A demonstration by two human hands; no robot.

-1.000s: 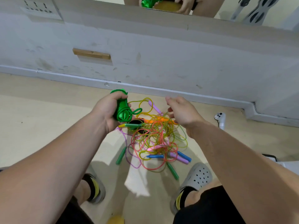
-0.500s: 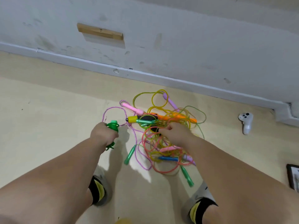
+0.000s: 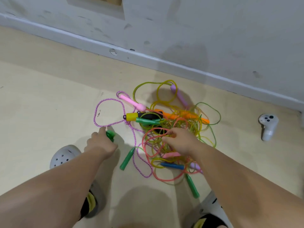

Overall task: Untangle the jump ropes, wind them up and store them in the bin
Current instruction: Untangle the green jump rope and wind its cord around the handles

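Note:
A tangle of jump ropes [image 3: 174, 129] lies on the floor by the wall, with pink, yellow, green, orange, blue and purple handles mixed in. My left hand [image 3: 98, 143] is low at the floor left of the pile and holds a wound green rope bundle [image 3: 109, 135]; most of the bundle is hidden under the hand. My right hand [image 3: 178, 141] is on the pile and pinches a pink-orange cord loop [image 3: 153, 130]. A purple braided rope [image 3: 105, 112] loops out to the left. No bin is in view.
A white game controller [image 3: 268, 125] lies on the floor to the right. The grey wall and its baseboard [image 3: 148, 58] run just behind the pile. My feet in grey clogs [image 3: 63, 156] stand at the bottom, either side of the pile.
The view tilted down and closer to the floor. My left hand lowered the green bundle from chest height to the floor. My right hand dropped onto the tangle and took hold of a cord.

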